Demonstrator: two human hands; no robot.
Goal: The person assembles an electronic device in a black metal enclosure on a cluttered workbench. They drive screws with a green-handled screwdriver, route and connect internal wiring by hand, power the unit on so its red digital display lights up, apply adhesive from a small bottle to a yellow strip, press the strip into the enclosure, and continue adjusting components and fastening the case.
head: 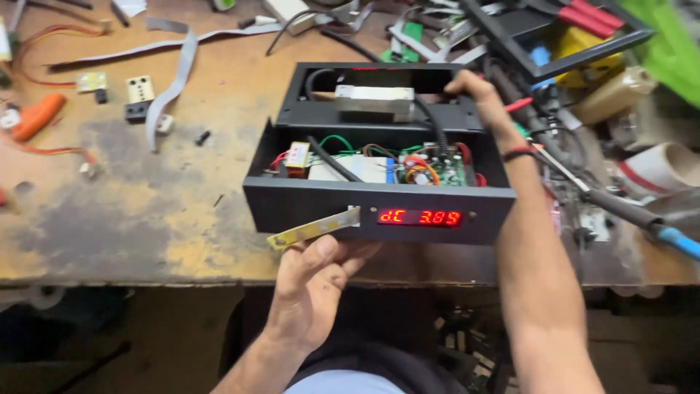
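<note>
Head view: left hand (313, 281) reaches up from below, fingers curled, pinching a yellow strip board (313, 228) against the front of the black open case (321, 204) on the workbench (109, 211); red display (420, 217) glows; right hand (474, 89), arm extended, grips the case's rear frame.

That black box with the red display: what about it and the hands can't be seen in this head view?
- Black box: its underside and back wall are hidden by its own body.
- Right hand: fingertips curl over the far rim, out of sight.
- Left hand: its hold on the yellow strip is unclear; the strip's lower end is behind the fingers.
- Circuit board: parts too small, covered by wires.
</note>
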